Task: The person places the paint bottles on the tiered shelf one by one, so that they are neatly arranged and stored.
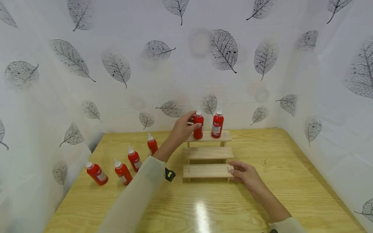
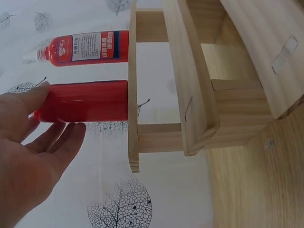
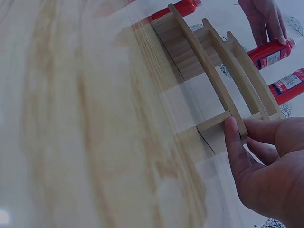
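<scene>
On the top step of a three-step wooden stand two red bottles of liquid stand upright. My left hand grips the left red bottle, thumb on one side and fingers on the other; its base meets the top step. To its right, apart from it, is the second red bottle, with a white label and pale cap. My right hand pinches the right end of the lowest step between thumb and fingers; the right wrist view shows the thumb against the board's edge.
Several more red bottles with white nozzles stand left of the stand, among them a far-left bottle and one partly behind my left forearm, a red bottle. The wooden table is bordered by a leaf-printed curtain.
</scene>
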A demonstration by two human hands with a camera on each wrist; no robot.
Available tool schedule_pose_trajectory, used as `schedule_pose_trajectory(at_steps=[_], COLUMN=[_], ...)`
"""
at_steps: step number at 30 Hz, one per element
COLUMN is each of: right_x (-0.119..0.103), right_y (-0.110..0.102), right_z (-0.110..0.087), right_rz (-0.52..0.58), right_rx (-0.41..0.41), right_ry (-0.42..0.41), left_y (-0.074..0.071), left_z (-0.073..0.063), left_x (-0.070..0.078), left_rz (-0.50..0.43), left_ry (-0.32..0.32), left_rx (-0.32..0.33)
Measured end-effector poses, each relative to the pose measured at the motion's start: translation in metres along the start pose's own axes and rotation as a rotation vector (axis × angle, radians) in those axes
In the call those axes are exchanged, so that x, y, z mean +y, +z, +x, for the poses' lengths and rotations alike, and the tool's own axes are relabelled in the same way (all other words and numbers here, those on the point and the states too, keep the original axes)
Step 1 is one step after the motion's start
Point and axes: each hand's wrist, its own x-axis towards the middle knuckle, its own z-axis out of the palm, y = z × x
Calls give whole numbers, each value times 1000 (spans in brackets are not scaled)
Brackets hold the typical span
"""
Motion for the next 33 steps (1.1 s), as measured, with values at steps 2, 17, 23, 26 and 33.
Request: schedule_pose_trajectory(at_steps=[2,17,23,26,33], right_x=[1,0,2,2,0], right_y=[0,0,1,0,0], right_z=[0,1,2,2,2], right_rz=[7,-2,-8,-7,6], right_rx=[6,-2,-7,-2,-3], right_ry=[2,-11,-8,-3,-3], left_y=[-1,-54,-87,-100,-121], left_z=[-1,-79,-125,-147,-200], left_x=[-1,-13,-27,-32,-43], left_rz=[-11,3,29,81,128], left_ry=[0,108,56,8,-101], left_rx=[-7,69,155,206,352])
